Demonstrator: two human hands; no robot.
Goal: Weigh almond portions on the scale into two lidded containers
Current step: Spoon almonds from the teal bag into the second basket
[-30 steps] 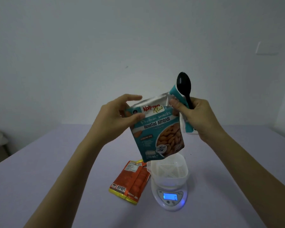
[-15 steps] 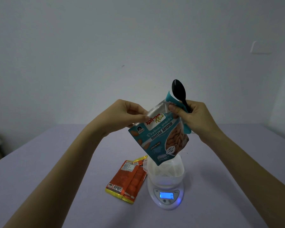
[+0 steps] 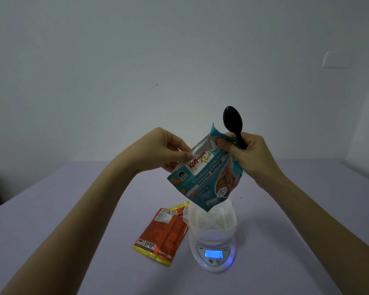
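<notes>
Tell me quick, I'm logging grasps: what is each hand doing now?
Left hand: pinches the almond bag at its top.
Right hand: grips the black spoon and the bag's other corner.

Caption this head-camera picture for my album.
Almond pouch held by left hand and right hand, which also grips a black spoon, above container on scale.

Almond pouch [image 3: 205, 177]: is showing teal, with a white logo panel, red and yellow lettering, brown almond picture, silver top.
Spoon [image 3: 232, 120]: is showing plain black.
Container [image 3: 213, 226]: is showing white, with a grid pattern inside.
Scale [image 3: 213, 267]: is showing white; display is glowing blue.
Orange packet [image 3: 164, 233]: is showing yellow edges and a striped barcode.
Table [image 3: 94, 209]: is showing pale lilac.
</notes>
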